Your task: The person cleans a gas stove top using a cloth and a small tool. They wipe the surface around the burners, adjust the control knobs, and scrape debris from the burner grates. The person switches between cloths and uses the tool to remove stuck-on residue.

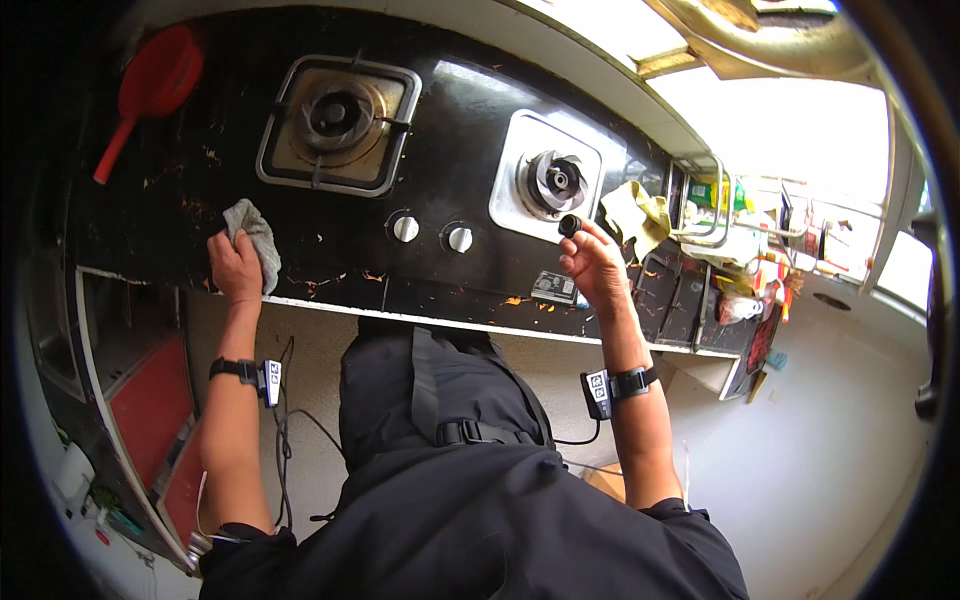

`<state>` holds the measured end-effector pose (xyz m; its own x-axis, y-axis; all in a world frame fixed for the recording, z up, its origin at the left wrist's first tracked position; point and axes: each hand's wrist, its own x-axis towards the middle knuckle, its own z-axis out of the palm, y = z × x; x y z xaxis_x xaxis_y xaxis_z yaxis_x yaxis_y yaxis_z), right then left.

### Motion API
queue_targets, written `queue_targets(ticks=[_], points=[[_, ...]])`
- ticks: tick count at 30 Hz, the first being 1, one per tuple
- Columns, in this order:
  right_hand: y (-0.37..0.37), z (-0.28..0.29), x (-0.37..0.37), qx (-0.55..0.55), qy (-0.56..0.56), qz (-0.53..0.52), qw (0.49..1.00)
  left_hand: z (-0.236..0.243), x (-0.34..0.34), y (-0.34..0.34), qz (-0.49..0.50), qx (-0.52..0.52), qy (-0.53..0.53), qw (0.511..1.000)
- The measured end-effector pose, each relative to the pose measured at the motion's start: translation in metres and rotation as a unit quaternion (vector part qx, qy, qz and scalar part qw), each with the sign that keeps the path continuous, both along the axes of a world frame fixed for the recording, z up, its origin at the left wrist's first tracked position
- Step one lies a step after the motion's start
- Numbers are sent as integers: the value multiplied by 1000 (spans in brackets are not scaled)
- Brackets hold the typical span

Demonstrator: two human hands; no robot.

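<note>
At the left front of the black stove top [330, 235], my left hand [236, 268] is closed on a grey cloth [256, 238] that bunches up beyond the fingers and lies on the counter. My right hand [598, 266] is raised near the front of the right burner [556, 184], pinching a small, round black burner piece [570, 225] between thumb and fingers. The right burner sits in a bright metal tray without a pan support. The left burner [336, 114] has a browned tray with a square metal frame around it. Two white knobs, the left one [405, 229] and the right one [460, 239], lie between the burners.
A red dustpan-like scoop [160, 75] lies at the far left. Right of my right hand are a yellowish cloth [636, 214] and a metal rack [712, 205] with packages. Orange scraps [515, 300] dot the counter's front. A red cabinet door [148, 410] stands below left.
</note>
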<state>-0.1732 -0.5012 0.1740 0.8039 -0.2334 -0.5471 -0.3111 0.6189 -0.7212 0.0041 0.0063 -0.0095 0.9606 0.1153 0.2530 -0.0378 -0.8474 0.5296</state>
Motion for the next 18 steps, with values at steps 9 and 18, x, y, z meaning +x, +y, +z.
queue_targets(ticks=[9,18], points=[[34,41,-29,109,-76,36,991,133,-41,-75,-199,-448,219,844],[37,87,-51,-155,-59,143,976,244,-115,-245,-410,-557,317,649]])
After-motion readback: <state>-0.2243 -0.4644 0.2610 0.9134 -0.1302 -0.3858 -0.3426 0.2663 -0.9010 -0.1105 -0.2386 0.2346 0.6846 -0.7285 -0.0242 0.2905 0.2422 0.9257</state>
